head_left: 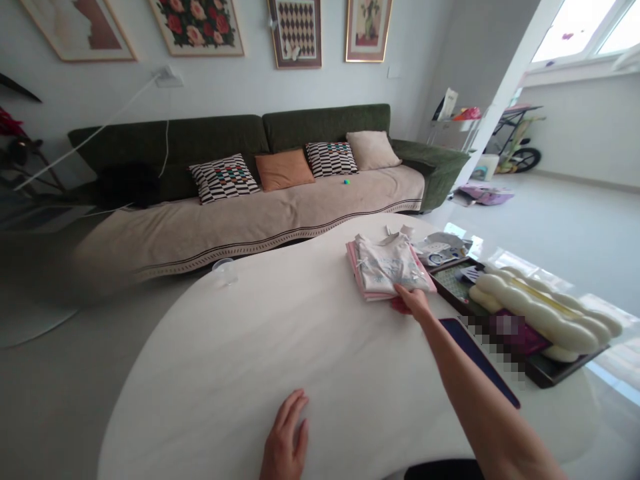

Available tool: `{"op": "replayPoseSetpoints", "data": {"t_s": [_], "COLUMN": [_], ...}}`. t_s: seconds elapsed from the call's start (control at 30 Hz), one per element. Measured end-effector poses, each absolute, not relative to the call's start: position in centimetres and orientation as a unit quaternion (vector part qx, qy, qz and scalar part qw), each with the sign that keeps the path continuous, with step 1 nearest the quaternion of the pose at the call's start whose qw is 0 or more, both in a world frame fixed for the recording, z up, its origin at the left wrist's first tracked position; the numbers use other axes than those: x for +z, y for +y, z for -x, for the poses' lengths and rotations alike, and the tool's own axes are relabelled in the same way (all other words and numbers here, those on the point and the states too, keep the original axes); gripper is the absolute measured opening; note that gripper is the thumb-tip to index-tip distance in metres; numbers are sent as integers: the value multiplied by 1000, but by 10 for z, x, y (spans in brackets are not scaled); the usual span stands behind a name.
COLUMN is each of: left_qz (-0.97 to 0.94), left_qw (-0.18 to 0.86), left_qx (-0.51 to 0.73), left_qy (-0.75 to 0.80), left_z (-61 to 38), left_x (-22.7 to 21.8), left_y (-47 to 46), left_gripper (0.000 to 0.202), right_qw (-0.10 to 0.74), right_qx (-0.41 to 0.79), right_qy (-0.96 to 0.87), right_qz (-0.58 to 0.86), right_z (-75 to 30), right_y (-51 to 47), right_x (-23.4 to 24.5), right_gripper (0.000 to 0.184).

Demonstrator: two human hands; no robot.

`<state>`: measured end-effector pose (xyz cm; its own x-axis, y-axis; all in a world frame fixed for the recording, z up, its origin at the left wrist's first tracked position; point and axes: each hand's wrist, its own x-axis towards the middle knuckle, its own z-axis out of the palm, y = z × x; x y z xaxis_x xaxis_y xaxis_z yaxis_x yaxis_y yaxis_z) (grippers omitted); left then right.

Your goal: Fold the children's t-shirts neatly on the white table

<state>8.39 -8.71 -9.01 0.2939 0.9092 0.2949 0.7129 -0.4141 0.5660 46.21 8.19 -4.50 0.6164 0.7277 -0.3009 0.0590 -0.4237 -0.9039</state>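
Note:
A stack of folded clothes (383, 263) lies on the white table (235, 353), a pale grey top with a faint blue print above pink pieces. At its near right corner is my right hand (411, 301), thumb on top and fingers tucked at the lower edge, closed on the stack. My left hand (286, 437) rests near the table's front edge, fingers stretched out and holding nothing. Just right of my right forearm lies a dark flat tablet-like thing (477, 360), partly covered by the arm.
A dark-rimmed tray (545, 380) on the right bears a puffy cream-coloured thing (545, 310) and a purple packet. Behind it sits a clear plastic package (443, 250). A clear cup (225, 272) stands at the table's far left. Beyond is a green sofa (325, 123) with several cushions.

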Motion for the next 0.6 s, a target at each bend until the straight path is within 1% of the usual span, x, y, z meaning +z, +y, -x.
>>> {"op": "replayPoseSetpoints", "data": {"t_s": [0.07, 0.13, 0.27, 0.37, 0.43, 0.5, 0.6], "left_qz": [-788, -787, -787, -791, -793, -794, -797], "left_qw": [156, 149, 142, 131, 126, 123, 116], "left_qx": [296, 296, 288, 285, 285, 288, 298], "left_qy": [517, 520, 527, 526, 524, 521, 512], "left_z": [-84, -85, -87, -88, -88, -88, -86], "left_x": [-91, -92, -91, -89, -87, -87, -90], "left_y": [-86, -86, -84, -84, -84, -83, -82], "left_gripper": [32, 32, 32, 32, 32, 32, 31], "right_qw": [428, 401, 341, 290, 254, 225, 214], "right_qx": [358, 346, 286, 217, 173, 133, 73], "right_qy": [-260, -266, -326, -378, -388, -390, -448], "right_qz": [789, 805, 834, 852, 869, 883, 865], "right_z": [-478, -490, -509, -524, -529, -527, -507], "right_y": [75, 75, 88, 96, 96, 95, 103], "right_x": [-40, -32, -8, 10, 17, 18, 13], "right_gripper": [49, 47, 31, 28, 34, 44, 59]}}
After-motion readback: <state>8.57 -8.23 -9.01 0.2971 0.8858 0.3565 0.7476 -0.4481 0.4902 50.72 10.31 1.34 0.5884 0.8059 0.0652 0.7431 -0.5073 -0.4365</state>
